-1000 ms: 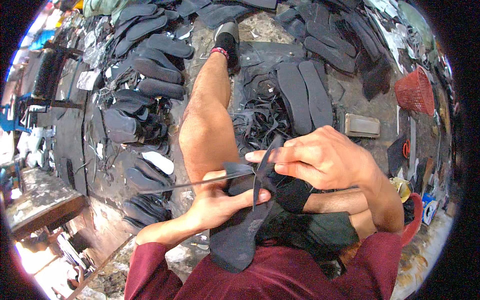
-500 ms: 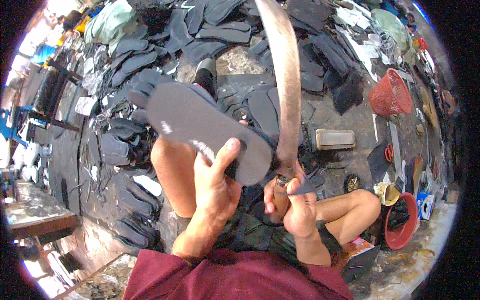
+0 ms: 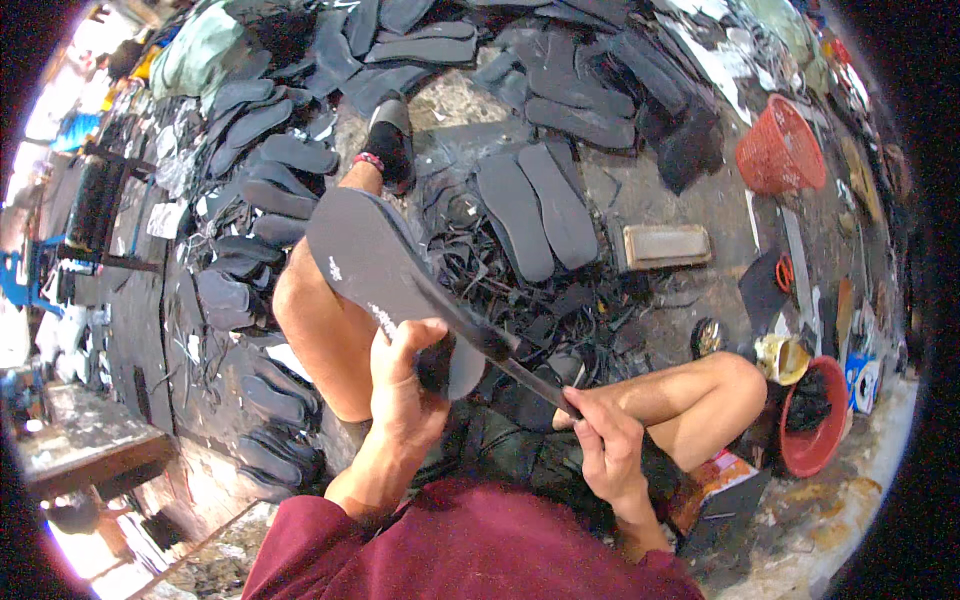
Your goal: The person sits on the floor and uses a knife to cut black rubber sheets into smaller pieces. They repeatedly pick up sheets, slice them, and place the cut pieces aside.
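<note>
My left hand (image 3: 405, 385) grips a grey-black shoe sole (image 3: 365, 255) near its lower end. The thumb lies across the face, while the other fingers are hidden beneath. The sole is tilted so its thick dark edge shows, and pale marks run along its face. My right hand (image 3: 605, 440) has its fingers closed on a narrow dark strip (image 3: 540, 382), which slants up to the sole's right edge. Whether it is joined to the sole or only touches it, I cannot tell. A thin bright sliver (image 3: 580, 374) shows by my right fingertips; its kind is unclear.
Two flat soles (image 3: 535, 210) lie side by side ahead, above a heap of dark scraps (image 3: 480, 265). A pale rectangular block (image 3: 665, 246), a red basket (image 3: 780, 148), red-handled scissors (image 3: 784, 272) and a red basin (image 3: 812, 450) are at right. Stacked soles (image 3: 270, 395) line the left.
The sole has tipped more on edge and shifted slightly left. A long, pale brown curved piece that rose from my right hand is out of sight; that hand has moved down.
</note>
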Demonstrator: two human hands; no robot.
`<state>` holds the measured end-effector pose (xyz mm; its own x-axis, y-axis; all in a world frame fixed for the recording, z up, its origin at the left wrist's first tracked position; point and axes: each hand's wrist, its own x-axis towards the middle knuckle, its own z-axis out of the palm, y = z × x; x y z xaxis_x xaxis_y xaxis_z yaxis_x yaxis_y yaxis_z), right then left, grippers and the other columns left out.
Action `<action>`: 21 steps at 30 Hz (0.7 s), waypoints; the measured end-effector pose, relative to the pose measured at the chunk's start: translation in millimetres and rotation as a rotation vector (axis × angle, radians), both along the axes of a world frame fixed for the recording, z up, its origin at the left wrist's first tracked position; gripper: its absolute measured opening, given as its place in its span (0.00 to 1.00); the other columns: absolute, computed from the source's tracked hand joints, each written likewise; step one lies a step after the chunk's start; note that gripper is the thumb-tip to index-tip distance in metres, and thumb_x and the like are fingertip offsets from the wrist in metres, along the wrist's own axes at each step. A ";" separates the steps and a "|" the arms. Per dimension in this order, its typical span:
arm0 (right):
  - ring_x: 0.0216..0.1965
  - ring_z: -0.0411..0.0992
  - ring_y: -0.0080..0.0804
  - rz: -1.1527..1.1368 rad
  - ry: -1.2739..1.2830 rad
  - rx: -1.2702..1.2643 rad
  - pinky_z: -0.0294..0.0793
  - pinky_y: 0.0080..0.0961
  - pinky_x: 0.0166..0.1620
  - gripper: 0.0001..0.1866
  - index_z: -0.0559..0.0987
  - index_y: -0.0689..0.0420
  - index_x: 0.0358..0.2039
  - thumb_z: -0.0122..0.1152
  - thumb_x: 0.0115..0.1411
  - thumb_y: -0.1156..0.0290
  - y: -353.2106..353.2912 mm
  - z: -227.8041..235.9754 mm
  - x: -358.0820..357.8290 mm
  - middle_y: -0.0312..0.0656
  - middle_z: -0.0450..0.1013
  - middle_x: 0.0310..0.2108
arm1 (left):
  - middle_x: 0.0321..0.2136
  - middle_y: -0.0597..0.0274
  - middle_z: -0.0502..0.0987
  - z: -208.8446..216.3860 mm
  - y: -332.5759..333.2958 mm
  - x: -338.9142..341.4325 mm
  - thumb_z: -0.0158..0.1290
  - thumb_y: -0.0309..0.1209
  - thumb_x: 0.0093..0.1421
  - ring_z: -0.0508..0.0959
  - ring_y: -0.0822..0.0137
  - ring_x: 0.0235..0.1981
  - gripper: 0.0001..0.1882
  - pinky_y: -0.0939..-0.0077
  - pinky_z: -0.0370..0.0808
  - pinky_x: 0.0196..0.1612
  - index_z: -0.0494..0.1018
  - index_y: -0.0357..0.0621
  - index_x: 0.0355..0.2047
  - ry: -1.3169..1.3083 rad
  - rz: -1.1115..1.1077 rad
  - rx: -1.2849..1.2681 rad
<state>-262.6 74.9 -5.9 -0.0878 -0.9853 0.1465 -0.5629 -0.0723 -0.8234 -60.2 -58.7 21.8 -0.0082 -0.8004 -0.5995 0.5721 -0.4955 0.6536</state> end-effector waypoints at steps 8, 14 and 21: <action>0.25 0.72 0.41 0.038 -0.093 -0.004 0.72 0.36 0.28 0.24 0.76 0.42 0.58 0.60 0.61 0.72 -81.0 -20.5 61.1 0.41 0.69 0.26 | 0.32 0.60 0.76 -2.9 21.3 3.2 0.53 0.20 0.44 0.79 0.63 0.32 0.23 0.68 0.80 0.36 0.68 0.38 0.45 -0.063 0.004 0.016; 0.26 0.73 0.42 -0.073 -0.067 -0.138 0.73 0.36 0.29 0.25 0.75 0.40 0.59 0.57 0.61 0.72 -139.5 -30.5 96.6 0.40 0.70 0.26 | 0.36 0.58 0.74 -15.0 19.1 16.8 0.55 0.22 0.39 0.78 0.61 0.33 0.33 0.66 0.80 0.39 0.65 0.37 0.51 -0.055 -0.070 -0.056; 0.25 0.72 0.41 -0.092 0.039 -0.146 0.72 0.36 0.28 0.26 0.76 0.40 0.59 0.58 0.59 0.73 -152.2 -21.2 107.9 0.40 0.69 0.26 | 0.27 0.54 0.75 -20.7 19.5 30.7 0.55 0.31 0.38 0.77 0.58 0.21 0.31 0.66 0.79 0.24 0.66 0.33 0.45 -0.125 -0.096 -0.058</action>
